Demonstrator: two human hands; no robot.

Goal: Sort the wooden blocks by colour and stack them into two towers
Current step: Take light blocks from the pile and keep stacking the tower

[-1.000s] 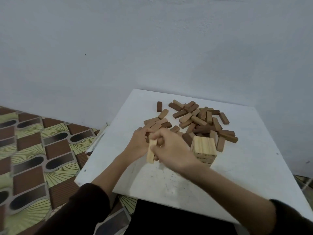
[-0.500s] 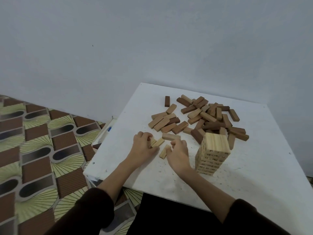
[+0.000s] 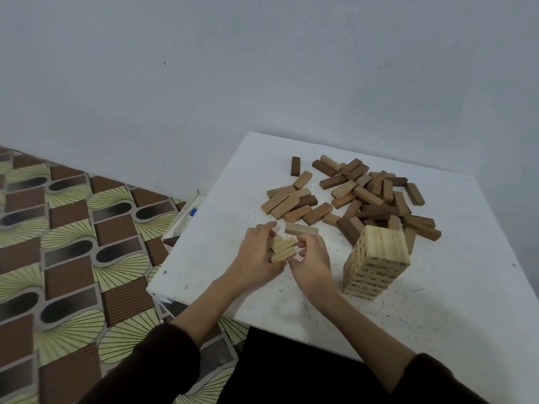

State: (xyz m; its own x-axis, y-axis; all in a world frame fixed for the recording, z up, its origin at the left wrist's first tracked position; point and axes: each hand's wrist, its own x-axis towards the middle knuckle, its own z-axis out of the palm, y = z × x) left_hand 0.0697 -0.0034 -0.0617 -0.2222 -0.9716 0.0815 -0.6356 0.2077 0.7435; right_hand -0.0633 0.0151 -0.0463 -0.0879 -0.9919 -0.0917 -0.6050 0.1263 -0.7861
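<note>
A tower of pale wooden blocks (image 3: 376, 265) stands upright on the white table (image 3: 455, 287). Behind it lies a loose pile of brown and tan blocks (image 3: 361, 196). Between my hands sits a small bunch of pale blocks (image 3: 282, 248) laid side by side on the table. My left hand (image 3: 256, 255) grips the bunch from the left with curled fingers. My right hand (image 3: 310, 259) pinches its right ends with thumb and fingertips. One more pale block (image 3: 300, 228) lies flat just beyond the bunch.
The table's left edge and near corner (image 3: 159, 290) lie close to my left forearm. A patterned brown and green floor (image 3: 67, 258) spreads to the left. A grey wall (image 3: 262, 68) rises behind the table. A white object with a blue spot (image 3: 189, 215) leans beside the table.
My hands came down from holding one pale block upright and now gather a few pale blocks into a bunch on the table. The view has shifted, so the tower shows taller.
</note>
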